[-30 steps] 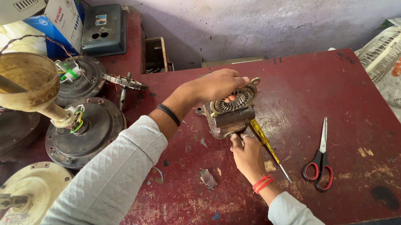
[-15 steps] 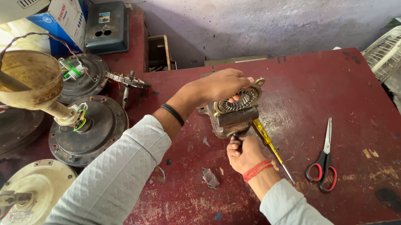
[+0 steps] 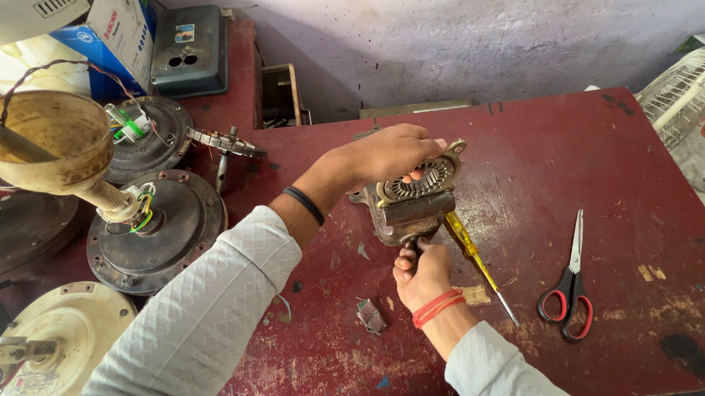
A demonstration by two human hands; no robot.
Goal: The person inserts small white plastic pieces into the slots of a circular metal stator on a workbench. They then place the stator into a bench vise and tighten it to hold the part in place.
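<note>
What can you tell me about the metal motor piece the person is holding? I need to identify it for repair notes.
The motor piece is a worn, brownish-grey metal housing with a round opening ringed by slotted teeth and a mounting ear at its upper right. It stands tilted on the red table. The left hand presses on its top; the right hand works at its lower edge with a dark-handled tool, mostly hidden. A yellow-handled screwdriver lies against its lower right side.

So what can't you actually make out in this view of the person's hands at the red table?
- Head view: the tool in the right hand; only a dark handle shows, its tip is hidden behind the metal motor part.
- The far side of that part, covered by the left hand.
- The yellow screwdriver: its handle top is tucked under the part.
- The white fan guard, cut off by the right edge.
</note>
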